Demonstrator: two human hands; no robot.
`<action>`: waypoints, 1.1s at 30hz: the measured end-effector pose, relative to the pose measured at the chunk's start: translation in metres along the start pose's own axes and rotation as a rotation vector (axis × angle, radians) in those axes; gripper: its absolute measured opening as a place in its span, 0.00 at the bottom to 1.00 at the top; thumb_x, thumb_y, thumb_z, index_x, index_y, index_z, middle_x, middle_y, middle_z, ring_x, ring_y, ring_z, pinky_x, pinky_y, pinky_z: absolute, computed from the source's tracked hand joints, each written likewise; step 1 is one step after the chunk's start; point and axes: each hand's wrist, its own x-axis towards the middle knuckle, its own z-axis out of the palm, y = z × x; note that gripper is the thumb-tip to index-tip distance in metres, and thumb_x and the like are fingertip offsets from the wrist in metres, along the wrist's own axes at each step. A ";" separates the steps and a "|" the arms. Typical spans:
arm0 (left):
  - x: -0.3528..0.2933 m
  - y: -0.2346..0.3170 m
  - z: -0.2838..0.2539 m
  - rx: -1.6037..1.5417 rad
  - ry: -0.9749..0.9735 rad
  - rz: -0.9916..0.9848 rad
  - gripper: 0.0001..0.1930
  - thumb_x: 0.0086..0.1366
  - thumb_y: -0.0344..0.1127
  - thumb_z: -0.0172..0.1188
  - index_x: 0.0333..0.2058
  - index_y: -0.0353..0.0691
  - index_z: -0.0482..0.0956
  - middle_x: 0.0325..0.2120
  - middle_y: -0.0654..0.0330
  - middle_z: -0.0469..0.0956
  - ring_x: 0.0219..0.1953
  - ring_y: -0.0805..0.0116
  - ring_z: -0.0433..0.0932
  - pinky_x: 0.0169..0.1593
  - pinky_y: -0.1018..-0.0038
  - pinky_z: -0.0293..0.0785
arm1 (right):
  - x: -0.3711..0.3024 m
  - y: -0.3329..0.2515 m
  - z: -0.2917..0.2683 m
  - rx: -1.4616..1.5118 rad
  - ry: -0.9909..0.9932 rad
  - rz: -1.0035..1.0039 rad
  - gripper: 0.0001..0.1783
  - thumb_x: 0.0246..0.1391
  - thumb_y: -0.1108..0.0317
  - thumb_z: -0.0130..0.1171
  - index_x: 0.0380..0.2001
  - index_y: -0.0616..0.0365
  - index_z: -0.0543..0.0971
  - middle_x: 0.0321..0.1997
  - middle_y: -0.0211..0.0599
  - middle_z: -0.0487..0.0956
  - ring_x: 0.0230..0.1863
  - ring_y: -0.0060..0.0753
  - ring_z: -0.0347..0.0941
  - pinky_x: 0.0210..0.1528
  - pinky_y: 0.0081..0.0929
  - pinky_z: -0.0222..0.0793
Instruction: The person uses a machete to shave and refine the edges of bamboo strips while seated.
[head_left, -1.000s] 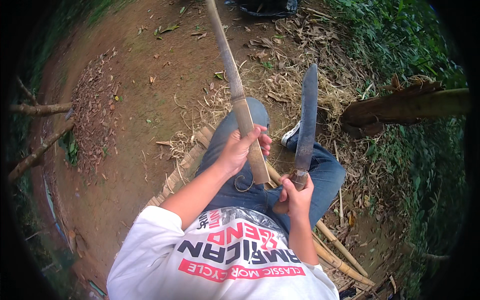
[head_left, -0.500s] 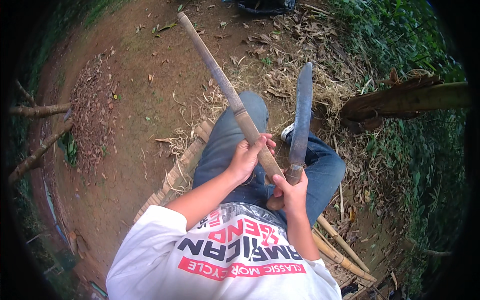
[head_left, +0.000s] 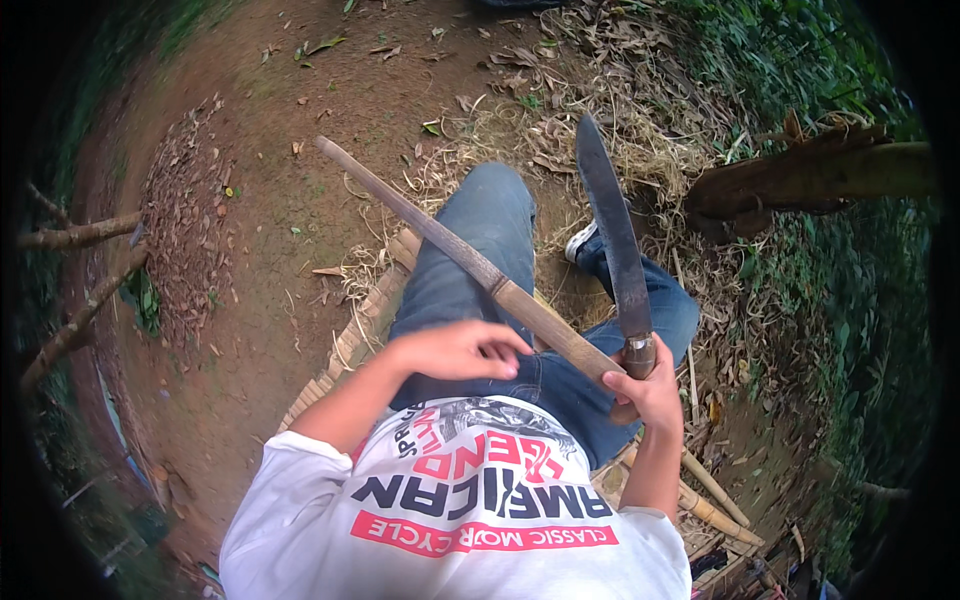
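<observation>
My right hand [head_left: 652, 390] is closed around the brown handle of a machete [head_left: 617, 235], whose broad dark blade points up and away from me. The same hand pins the near end of a bamboo strip [head_left: 535, 315] with its thumb. This long, brownish strip has a node partway along and slants to the far left across my left thigh. My left hand [head_left: 460, 350] holds nothing. It hovers over my lap on the near side of the strip, apart from it, with fingers loosely bent and slightly blurred.
Beneath me is a bamboo-slat seat [head_left: 345, 350]. Cut bamboo poles [head_left: 715, 515] lie by my right side. Pale shavings [head_left: 640, 155] and dry leaves cover the ground ahead. A thick plant trunk [head_left: 830, 175] juts in at the right, branches [head_left: 80, 310] at the left.
My left hand has let go of the bamboo strip and drawn back toward my lap. My right hand moved right and nearer with machete and strip; the strip's far end swung left and lower.
</observation>
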 end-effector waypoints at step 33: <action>-0.077 -0.064 -0.043 0.774 0.774 -0.314 0.16 0.65 0.43 0.55 0.29 0.33 0.77 0.25 0.39 0.76 0.32 0.36 0.75 0.36 0.51 0.70 | 0.060 0.030 -0.002 -0.046 0.223 -0.056 0.13 0.46 0.78 0.59 0.38 0.63 0.74 0.18 0.25 0.71 0.13 0.16 0.64 0.14 0.20 0.59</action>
